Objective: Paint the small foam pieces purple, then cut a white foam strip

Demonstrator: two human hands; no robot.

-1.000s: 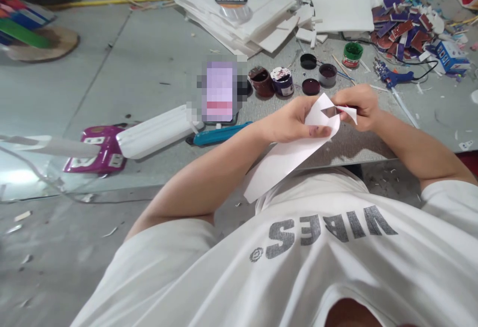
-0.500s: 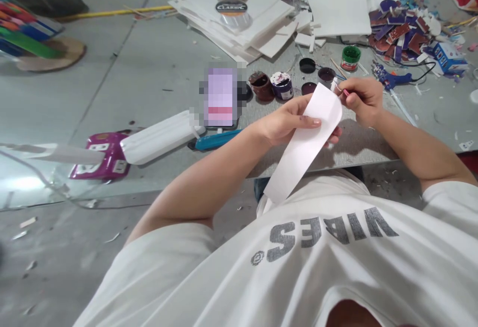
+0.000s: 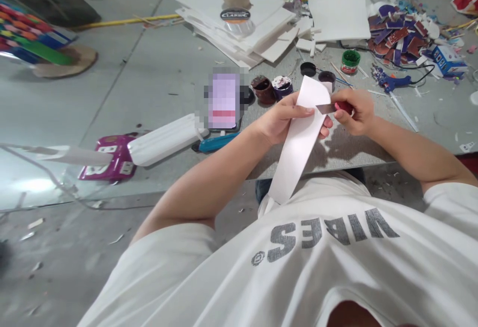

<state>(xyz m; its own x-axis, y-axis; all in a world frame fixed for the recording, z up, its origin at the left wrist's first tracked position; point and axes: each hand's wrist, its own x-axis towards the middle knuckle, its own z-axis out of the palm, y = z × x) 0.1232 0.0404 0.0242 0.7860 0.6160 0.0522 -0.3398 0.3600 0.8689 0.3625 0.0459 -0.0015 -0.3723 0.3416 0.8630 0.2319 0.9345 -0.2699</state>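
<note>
In the head view my left hand (image 3: 281, 122) grips a long white strip of what looks like foam board (image 3: 298, 148), thumb on its face and fingertips showing beyond its right edge. The strip's far end is rounded on one side, and its lower end hangs past the table edge against my shirt. Closed round the red handle of a knife (image 3: 325, 109), my right hand (image 3: 356, 112) holds the blade across the strip's right edge, close to my left thumb. Whether the blade cuts into the board I cannot tell.
Behind my hands stand paint jars (image 3: 263, 91) and a green-rimmed jar (image 3: 350, 61). A blue glue gun (image 3: 392, 79) lies right, near painted scraps (image 3: 399, 33). White boards (image 3: 209, 23) are stacked at the back. Left are a blurred phone (image 3: 224, 100) and a white lamp-like object (image 3: 168, 140).
My right hand has come down and slightly left, bringing the knife blade onto the strip's edge. The strip has turned more upright in my left hand. The view has shifted slightly.
</note>
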